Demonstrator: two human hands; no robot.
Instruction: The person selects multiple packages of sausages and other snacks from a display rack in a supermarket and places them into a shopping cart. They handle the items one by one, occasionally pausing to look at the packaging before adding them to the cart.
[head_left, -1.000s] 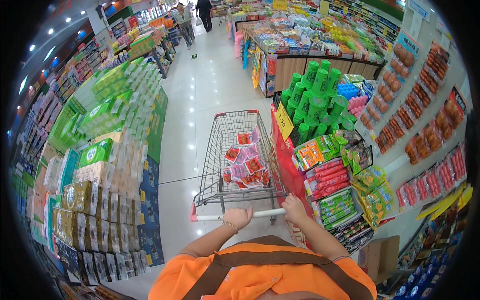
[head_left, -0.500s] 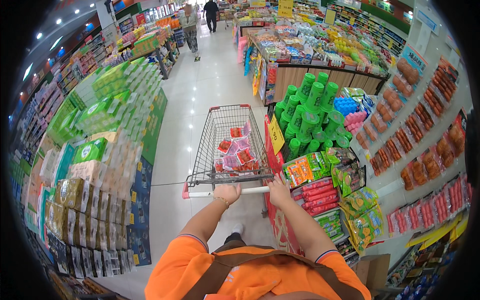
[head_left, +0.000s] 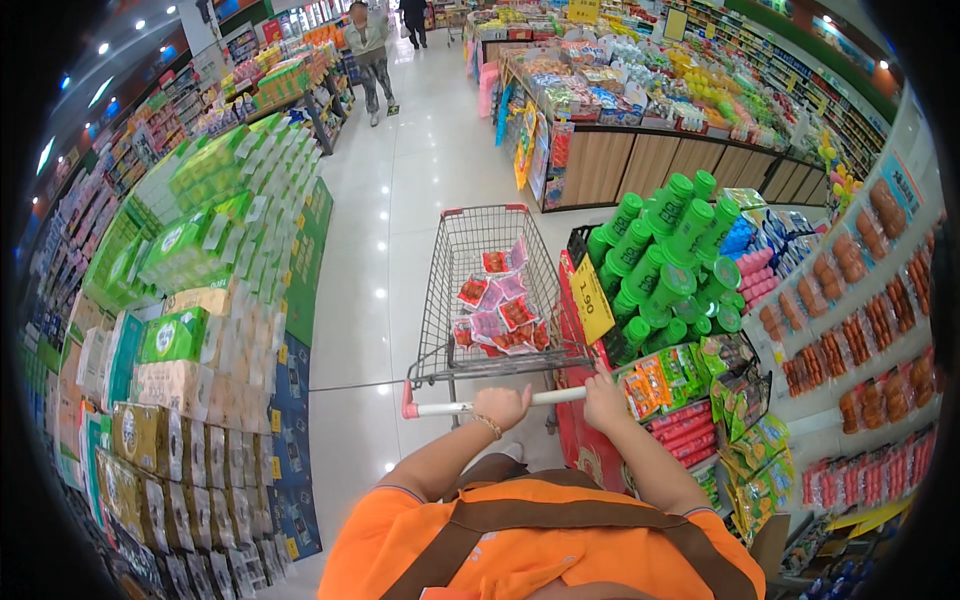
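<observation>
Glossy pale floor tiles (head_left: 350,230) run down a supermarket aisle in front of you. At far left, green tissue packs (head_left: 190,250) are stacked behind golden-brown tissue packs (head_left: 140,440), beside the open floor. Next comes your wire shopping cart (head_left: 495,368), straight ahead of you, its white handlebar (head_left: 450,409) crossing in front of your body. Your left hand (head_left: 503,407), with a beaded bracelet (head_left: 488,426) at the wrist, has its grip closed over the middle of that bar; the undersides of the fingers are hidden. Inside the cart, red-and-clear food packets (head_left: 515,315) lie in a loose heap, well forward of both hands. Your right hand (head_left: 605,402) has its grip wrapped on the bar's right end, thumb side up, near a red-sided display (head_left: 580,430). On that display, a yellow price sign (head_left: 585,300) leans in front of upright green canisters (head_left: 665,265), with orange snack packs (head_left: 648,388) nearer you. At far right, sealed brown snack packets (head_left: 840,275) hang in slanted rows.
</observation>
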